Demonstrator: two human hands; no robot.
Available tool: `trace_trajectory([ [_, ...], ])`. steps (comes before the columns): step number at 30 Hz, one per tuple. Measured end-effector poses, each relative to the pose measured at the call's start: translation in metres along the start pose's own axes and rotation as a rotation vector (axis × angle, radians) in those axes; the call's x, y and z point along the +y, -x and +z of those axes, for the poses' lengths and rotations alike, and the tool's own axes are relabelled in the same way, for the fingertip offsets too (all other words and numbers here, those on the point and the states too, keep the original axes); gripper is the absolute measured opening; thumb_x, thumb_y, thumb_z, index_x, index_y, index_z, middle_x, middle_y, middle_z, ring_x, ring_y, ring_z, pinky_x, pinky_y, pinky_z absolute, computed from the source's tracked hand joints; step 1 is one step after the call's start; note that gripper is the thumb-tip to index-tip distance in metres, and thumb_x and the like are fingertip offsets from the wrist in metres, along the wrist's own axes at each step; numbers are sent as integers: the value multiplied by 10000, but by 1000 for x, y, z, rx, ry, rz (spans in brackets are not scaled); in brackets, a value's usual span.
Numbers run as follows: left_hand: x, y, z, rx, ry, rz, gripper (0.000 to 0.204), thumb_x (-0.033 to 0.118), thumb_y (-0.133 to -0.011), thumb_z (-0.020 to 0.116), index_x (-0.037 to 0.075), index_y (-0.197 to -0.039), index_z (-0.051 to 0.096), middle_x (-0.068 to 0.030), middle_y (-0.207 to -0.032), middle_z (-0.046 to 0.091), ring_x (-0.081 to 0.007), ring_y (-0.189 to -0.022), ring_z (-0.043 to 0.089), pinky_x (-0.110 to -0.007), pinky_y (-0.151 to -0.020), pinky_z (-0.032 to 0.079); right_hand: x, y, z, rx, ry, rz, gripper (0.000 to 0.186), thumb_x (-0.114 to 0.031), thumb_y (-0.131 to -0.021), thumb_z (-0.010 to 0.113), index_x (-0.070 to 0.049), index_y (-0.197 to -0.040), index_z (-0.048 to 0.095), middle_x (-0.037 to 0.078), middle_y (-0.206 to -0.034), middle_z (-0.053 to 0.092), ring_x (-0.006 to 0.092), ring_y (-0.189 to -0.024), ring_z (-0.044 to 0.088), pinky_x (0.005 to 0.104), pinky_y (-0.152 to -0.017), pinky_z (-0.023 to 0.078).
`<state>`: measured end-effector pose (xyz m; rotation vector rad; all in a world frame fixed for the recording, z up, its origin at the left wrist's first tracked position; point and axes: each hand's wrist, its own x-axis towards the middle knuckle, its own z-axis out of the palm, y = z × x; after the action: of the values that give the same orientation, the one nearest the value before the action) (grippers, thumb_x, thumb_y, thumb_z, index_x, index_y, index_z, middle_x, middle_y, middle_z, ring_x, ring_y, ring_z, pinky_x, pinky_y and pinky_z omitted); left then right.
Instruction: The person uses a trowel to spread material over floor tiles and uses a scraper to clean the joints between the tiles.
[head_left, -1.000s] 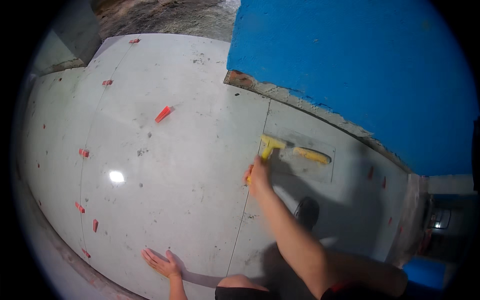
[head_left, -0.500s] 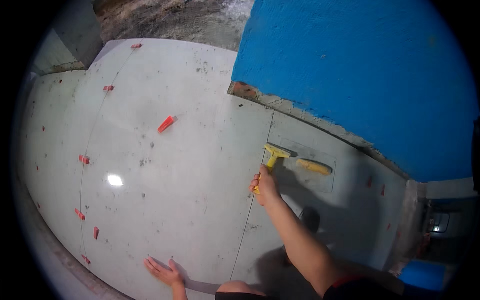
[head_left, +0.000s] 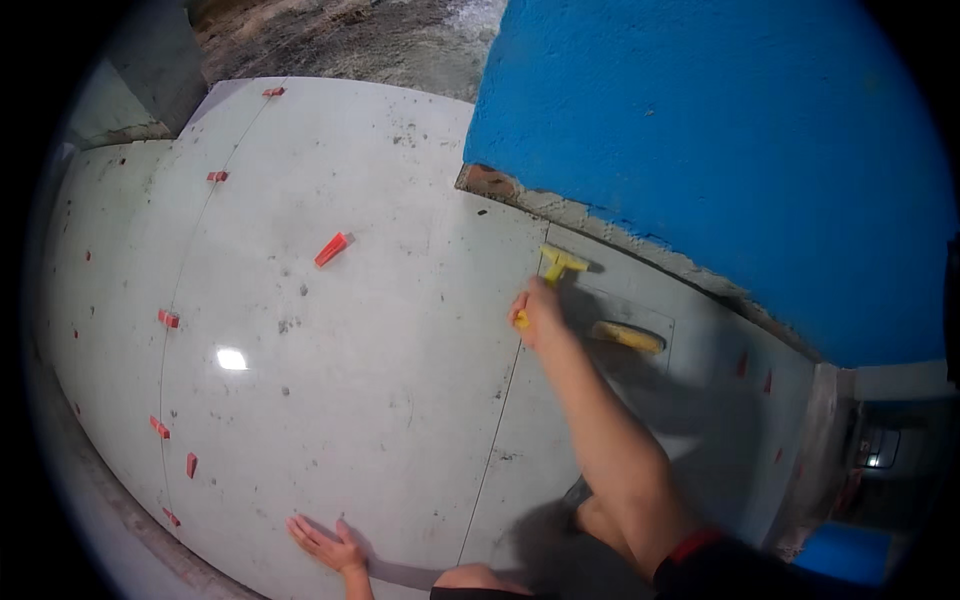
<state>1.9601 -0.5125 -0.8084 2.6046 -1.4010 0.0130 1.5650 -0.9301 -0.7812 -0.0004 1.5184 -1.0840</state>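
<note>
My right hand (head_left: 533, 312) is closed around the handle of a yellow scraper (head_left: 565, 258), whose head rests on the grey tile (head_left: 510, 450) at a seam, just short of the blue wall's base. Beside it, to the right and nearer me, a flat trowel with a yellow handle (head_left: 628, 336) lies on the tile. My left hand (head_left: 330, 543) rests open on the tiles at lower left, fingers stretched out. My knee (head_left: 465, 578) shows at the bottom edge.
A blue wall (head_left: 710, 140) with a rough broken base (head_left: 530, 200) stands at upper right. Red levelling pieces (head_left: 168, 319) line a seam at left, and a loose red wedge (head_left: 332, 248) lies mid-floor. Rough bare ground (head_left: 330, 45) borders the tiles at the top. A passage opens at far right.
The scraper in my right hand has moved up toward the wall's base, away from me, most of it in the last half second. My left hand stays on the floor.
</note>
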Motion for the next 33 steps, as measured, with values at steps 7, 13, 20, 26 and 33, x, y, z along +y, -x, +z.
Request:
trace_trajectory([
  [7, -5, 0, 7, -27, -19, 23, 822, 446, -884, 582, 16, -1526, 303, -228, -1589, 255, -399, -1470, 241, -529, -1183, 215, -17, -1, 1, -9, 26, -25, 323, -375, -1035, 451, -70, -928, 467, 26, -566, 414, 173, -437, 415, 346, -420, 397],
  [13, -10, 2, 5, -4, -19, 26, 821, 462, -894, 566, 10, -1526, 301, -229, -1589, 256, -407, -1471, 232, -534, -1185, 208, 60, 71, -35, 145, 805, -596, 418, -286, -1019, 484, -78, -1378, 434, 155, -999, 543, 273, -880, 585, 416, -750, 506],
  [20, -6, 3, 1, -28, -24, -5, 814, 488, -909, 532, 2, -1520, 303, -231, -1589, 250, -400, -1477, 219, -528, -1191, 193, 112, 141, -67, 129, 1250, -838, 607, -125, -931, 581, -159, -1507, 393, 214, -990, 552, 401, -907, 597, 454, -805, 518],
  [26, 4, 2, -3, -27, -16, 7, 757, 392, -923, 544, -3, -1519, 298, -240, -1587, 251, -410, -1471, 225, -517, -1191, 202, 68, 110, -58, 119, 1162, -604, 576, -244, -978, 562, -164, -1519, 379, 268, -933, 632, 456, -897, 627, 487, -812, 515],
  [33, 4, 1, -6, -36, -22, -5, 756, 396, -925, 540, -3, -1519, 297, -247, -1590, 234, -411, -1469, 227, -520, -1188, 204, 51, 116, -46, 63, 1354, -549, 578, -220, -981, 526, -91, -1517, 350, 275, -969, 654, 457, -927, 638, 505, -812, 518],
])
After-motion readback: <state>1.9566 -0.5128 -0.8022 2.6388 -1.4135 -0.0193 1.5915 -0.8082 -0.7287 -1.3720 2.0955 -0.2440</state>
